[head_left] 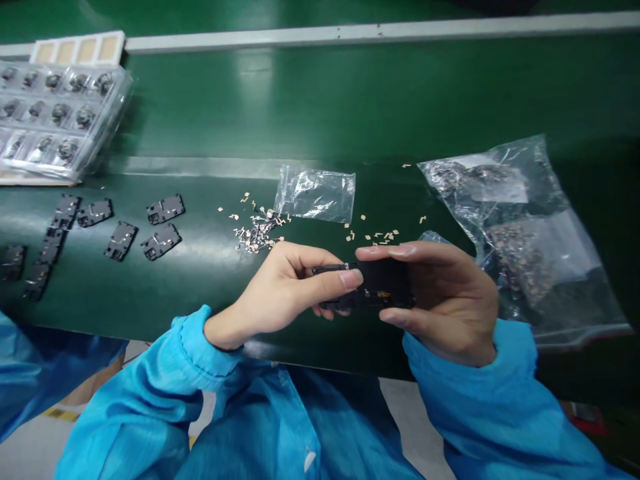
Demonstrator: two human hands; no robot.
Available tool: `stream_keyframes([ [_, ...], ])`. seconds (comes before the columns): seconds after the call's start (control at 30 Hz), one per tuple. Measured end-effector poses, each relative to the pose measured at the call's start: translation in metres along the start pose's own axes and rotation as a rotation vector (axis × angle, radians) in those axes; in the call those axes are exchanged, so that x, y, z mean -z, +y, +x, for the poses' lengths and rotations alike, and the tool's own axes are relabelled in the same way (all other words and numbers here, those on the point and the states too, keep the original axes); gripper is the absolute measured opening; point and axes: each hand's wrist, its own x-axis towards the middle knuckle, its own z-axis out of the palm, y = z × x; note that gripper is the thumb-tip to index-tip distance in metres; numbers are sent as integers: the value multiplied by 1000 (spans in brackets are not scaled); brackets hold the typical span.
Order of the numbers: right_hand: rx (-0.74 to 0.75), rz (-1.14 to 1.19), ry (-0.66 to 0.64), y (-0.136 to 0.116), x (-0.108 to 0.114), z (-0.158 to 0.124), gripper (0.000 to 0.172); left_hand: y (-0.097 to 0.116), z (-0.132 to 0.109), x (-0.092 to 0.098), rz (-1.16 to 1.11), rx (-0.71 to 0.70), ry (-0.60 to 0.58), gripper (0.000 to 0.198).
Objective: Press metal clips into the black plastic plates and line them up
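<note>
**Flat black part pinched between two bare hands**

The flat black rectangular part (385, 283) sits at the centre of the view, over a glossy dark green conveyor belt (210, 287), with a thin black strip (333, 268) running from its left end. The left hand (295, 290) is almost closed, pinching that end between thumb and fingers. The right hand (440, 300) is curled around the other end, gripping its top and bottom edges. Loose light blue sleeves (200, 353) cover both wrists.

At 11 o'clock from the hands lies a scattered heap of tiny tan metal-looking pieces (257, 233). A small clear plastic bag (316, 195) lies at 12 o'clock, and a large clear plastic bag (500, 227) of dark small parts at 2 o'clock. Several black plastic frames (120, 240) lie at 9 o'clock. Farther off at 10 o'clock is a clear blister tray (55, 113) of dark components.
</note>
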Motion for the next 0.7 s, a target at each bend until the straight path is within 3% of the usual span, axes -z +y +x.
stream_keyframes([
  [0.23, -18, 5, -73, 3, 5, 3, 41, 1, 6, 0, 146, -109, 16, 39],
  [0.37, 35, -37, 15, 10, 6, 5, 39, 1, -6, 23, 415, -181, 109, 31],
  [0.43, 91, -47, 64, 13, 5, 5, 38, -6, -27, 43, 508, -155, 270, 31],
  [0.57, 106, -104, 51, 15, 5, 2, 34, -23, -83, 96, 732, -74, 739, 34],
  [0.6, 106, -126, 43, 14, 5, 1, 33, -24, -94, 111, 779, -88, 883, 36],
  [0.7, 111, -201, 28, 12, 4, 0, 30, -12, -111, 151, 856, -136, 1101, 38],
])
